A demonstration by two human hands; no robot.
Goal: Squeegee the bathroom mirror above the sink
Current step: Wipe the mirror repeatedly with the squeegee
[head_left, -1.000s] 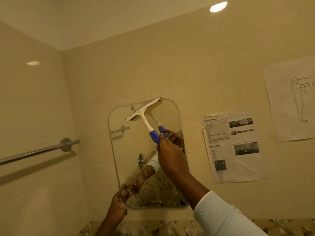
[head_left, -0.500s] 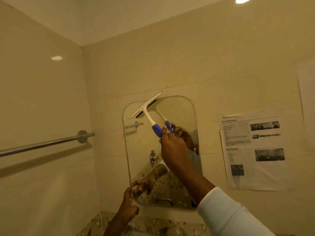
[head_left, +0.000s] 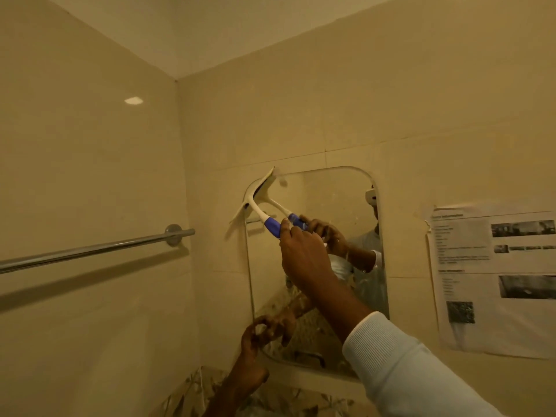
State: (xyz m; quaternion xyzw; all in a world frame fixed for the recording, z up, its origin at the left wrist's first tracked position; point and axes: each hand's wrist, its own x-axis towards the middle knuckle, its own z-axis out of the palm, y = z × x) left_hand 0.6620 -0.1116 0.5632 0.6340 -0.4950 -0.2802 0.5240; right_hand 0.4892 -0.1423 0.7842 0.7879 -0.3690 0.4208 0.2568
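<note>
Squeegee (head_left: pixel 257 210): white blade, blue grip. The blade lies tilted across the top left corner of the mirror (head_left: pixel 325 200), its upper tip at the top edge and its lower tip past the left edge, over the wall tile.

Right hand (head_left: pixel 304 254): fingers and thumb wrapped round the blue grip, in front of the upper middle of the glass; white ribbed sleeve (head_left: pixel 406 371) behind it.

Left hand (head_left: pixel 255 338): fingers bent at the mirror's lower left corner, touching the rim. Whether they clasp the edge or only rest on it cannot be told in the dim light.

Mirror: rounded corners, fixed to a beige tiled wall. Open glass runs to the right of the blade and below it, down to the bottom edge.

Towel bar (head_left: pixel 90 251): chrome, on the side wall; its end stands near the blade's lower tip, apart from it.

Printed sheet (head_left: pixel 493 281): stuck to the wall right of the mirror, clear of its right edge.
</note>
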